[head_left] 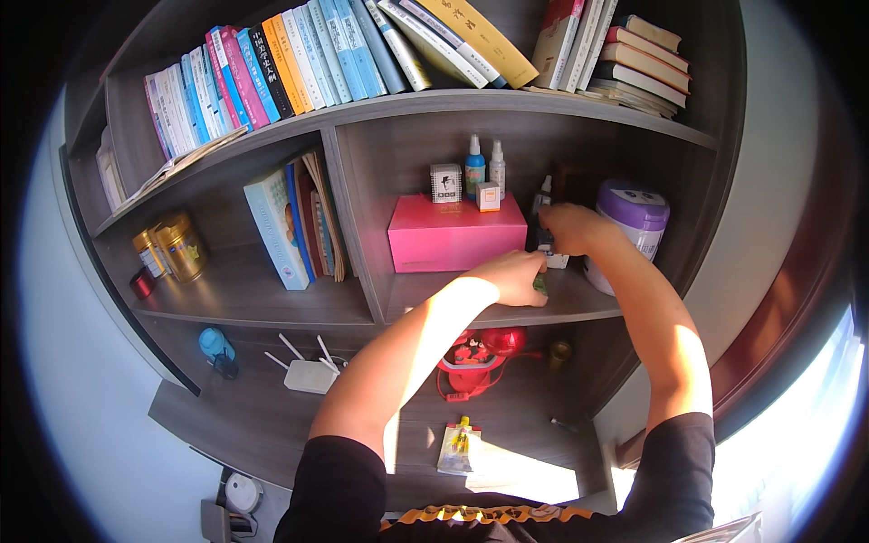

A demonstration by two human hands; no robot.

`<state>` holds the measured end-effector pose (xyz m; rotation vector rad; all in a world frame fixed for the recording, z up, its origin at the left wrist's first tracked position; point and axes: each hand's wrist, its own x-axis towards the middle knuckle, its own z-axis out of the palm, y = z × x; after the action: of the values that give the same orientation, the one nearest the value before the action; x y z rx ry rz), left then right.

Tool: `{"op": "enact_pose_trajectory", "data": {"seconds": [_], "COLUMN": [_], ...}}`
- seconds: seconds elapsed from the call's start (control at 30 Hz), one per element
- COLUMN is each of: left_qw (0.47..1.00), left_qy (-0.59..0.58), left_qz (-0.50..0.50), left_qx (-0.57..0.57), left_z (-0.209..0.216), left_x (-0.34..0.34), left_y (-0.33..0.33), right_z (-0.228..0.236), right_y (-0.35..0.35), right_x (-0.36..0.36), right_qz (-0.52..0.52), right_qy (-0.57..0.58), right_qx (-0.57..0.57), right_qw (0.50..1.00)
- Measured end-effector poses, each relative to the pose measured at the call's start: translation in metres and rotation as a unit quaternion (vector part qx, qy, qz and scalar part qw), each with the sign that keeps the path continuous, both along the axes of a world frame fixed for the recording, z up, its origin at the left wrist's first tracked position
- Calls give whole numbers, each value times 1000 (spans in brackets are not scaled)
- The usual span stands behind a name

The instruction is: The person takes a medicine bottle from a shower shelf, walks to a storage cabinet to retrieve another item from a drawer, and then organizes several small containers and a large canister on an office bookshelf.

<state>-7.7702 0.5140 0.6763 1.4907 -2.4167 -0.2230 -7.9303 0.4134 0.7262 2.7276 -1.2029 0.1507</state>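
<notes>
On the far left of the middle shelf (272,312) stand two gold tins (172,246), then a leaning clump of books (294,222) against the divider. Right of the divider sits a pink box (455,233) with a small patterned carton (445,182), two spray bottles (485,165) and a small orange box (488,196) on top. Just beside the pink box's right end the left hand (516,276) rests on the shelf edge, fingers curled over something small and green (540,283) — too little of it shows to tell what it is. The right hand (568,226) is a little higher and deeper in, closed around a small dark item (547,239) near a white piece; the grip itself is hidden. A purple-lidded tub (631,233) stands just right of it. Judging by this, the handling of these small items between box and tub is mid-way — both are in hand, neither clearly settled.
</notes>
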Motion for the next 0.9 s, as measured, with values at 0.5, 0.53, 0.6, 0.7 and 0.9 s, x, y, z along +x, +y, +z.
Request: {"op": "enact_pose_trajectory", "data": {"seconds": [0.5, 0.53, 0.6, 0.7, 0.9], "left_qw": [900, 898, 901, 869, 877], "left_qy": [-242, -237, -162, -182, -245], "left_qz": [358, 364, 402, 416, 269], "left_qx": [50, 65, -17, -198, -314], "left_z": [94, 92, 81, 59, 48], "left_x": [122, 120, 116, 149, 92], "left_y": [-39, -45, -46, -51, 72], "right_z": [101, 99, 100, 100, 79], "right_y": [68, 59, 47, 36, -4], "right_x": [50, 62, 86, 124, 151], "right_qz": [161, 177, 186, 220, 237], "right_qy": [-95, -101, -88, -69, -45], "right_qx": [2, 4, 2, 0, 13], "right_qw": [982, 979, 979, 973, 970]}}
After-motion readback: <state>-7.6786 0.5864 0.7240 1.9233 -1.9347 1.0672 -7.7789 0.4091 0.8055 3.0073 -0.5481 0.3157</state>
